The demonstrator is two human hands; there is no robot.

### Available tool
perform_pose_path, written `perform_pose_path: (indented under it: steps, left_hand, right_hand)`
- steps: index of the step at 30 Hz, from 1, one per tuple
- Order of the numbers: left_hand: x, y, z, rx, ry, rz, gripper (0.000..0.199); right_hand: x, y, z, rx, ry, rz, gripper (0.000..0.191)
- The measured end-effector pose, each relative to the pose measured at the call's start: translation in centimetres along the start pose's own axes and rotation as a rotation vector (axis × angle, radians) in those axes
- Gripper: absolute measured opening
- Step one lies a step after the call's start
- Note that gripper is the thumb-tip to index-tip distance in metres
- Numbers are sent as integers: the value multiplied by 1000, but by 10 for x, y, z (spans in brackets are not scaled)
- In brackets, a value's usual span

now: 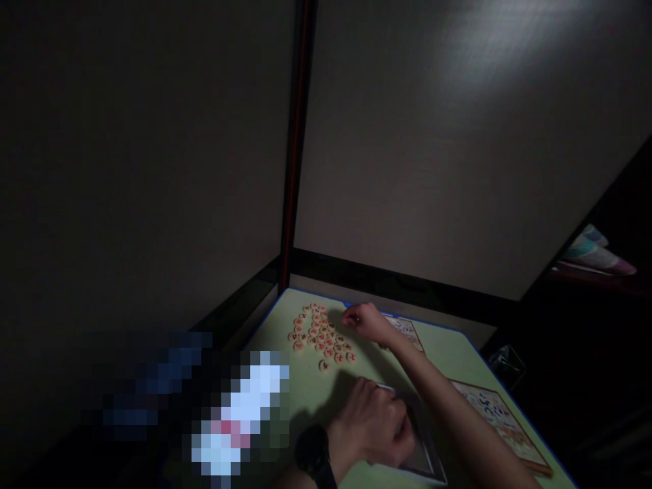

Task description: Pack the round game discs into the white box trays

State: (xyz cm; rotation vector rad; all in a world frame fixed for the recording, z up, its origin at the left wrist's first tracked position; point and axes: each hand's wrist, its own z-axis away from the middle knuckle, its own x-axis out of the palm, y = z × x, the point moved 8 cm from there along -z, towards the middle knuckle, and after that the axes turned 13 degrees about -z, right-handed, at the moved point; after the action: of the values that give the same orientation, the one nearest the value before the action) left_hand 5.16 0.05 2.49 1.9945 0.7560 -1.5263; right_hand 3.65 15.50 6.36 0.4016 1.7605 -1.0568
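Observation:
Many round wooden pieces with red or dark characters (329, 353) lie in a loose group on the pale green table (300, 407). My right hand (367, 322) is just right of the group, its fingers curled together; whatever they may hold is too small to make out. Nearer to me, my left hand (377, 422), with a dark watch (314, 451) at the wrist, is closed over the edge of a dark-framed flat item (425, 451). Its fingertips are hidden, so what they grip cannot be seen.
A printed wooden box or board (502, 421) lies at the table's right edge, and a similar one (405, 331) is partly behind my right forearm. Walls stand behind and left of the table. A dark bin (506, 365) is beyond the right edge. The lower left is blurred out.

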Motion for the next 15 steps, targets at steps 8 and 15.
perform_pose_path:
  steps: [8,15]
  left_hand:
    - [5,1,-1,35,35,-18,27]
    - [10,4,-2,50,50,-15,27]
  right_hand:
    - [22,8,-20,55,-221,63,22]
    - [33,4,-11,102,-301,146,21]
